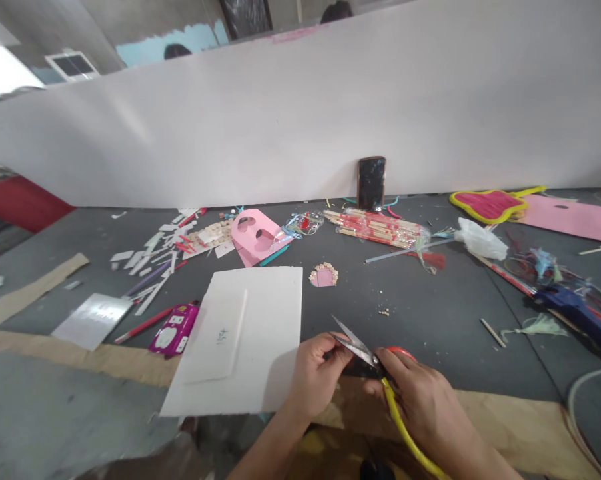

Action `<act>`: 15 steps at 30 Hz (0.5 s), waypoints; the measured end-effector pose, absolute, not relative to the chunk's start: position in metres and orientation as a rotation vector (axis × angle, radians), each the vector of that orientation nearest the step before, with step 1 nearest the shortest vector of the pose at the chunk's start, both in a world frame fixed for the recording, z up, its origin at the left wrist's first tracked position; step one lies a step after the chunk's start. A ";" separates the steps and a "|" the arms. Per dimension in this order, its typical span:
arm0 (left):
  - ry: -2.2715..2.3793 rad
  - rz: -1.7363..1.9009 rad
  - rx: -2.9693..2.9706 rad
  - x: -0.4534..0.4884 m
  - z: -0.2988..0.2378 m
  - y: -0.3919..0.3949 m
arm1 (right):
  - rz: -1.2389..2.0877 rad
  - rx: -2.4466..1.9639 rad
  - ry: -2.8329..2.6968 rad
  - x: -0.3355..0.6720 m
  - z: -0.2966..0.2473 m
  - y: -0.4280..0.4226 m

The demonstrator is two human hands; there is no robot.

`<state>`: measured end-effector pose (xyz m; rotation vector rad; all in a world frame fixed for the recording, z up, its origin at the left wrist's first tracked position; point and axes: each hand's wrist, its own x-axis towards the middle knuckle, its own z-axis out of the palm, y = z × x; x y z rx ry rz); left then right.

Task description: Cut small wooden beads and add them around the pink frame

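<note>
My right hand (423, 400) grips a pair of scissors (360, 348) with red and yellow handles, blades parted and pointing up-left. My left hand (317, 373) is closed in a pinch right at the blades, holding a small piece I cannot make out. Both hands hover over the near edge of the dark grey table (430, 313). A white foam sheet (245, 340) with a smaller white strip on it lies just left of my left hand. A small pink square ringed with beads (323, 275) sits beyond the hands.
A phone (371, 182) leans upright on the white partition. A packet of wooden sticks (380, 228), pink cut card (255, 237), white scraps (155, 257), a blue glue gun (577, 310), a purple packet (174, 330) and a pink sheet (570, 217) are scattered around. Brown cardboard (505, 413) lines the near edge.
</note>
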<state>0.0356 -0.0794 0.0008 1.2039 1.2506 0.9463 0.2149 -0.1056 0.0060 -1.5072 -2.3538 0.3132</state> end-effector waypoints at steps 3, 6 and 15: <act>1.246 0.998 1.252 0.037 -0.001 -0.080 | 0.319 -1.515 -2.355 0.215 0.006 -0.105; 1.230 1.005 1.254 0.038 -0.003 -0.080 | 0.330 -1.529 -2.353 0.216 0.007 -0.105; 1.181 1.021 1.246 0.040 -0.009 -0.076 | 0.388 -1.531 -2.325 0.216 0.011 -0.102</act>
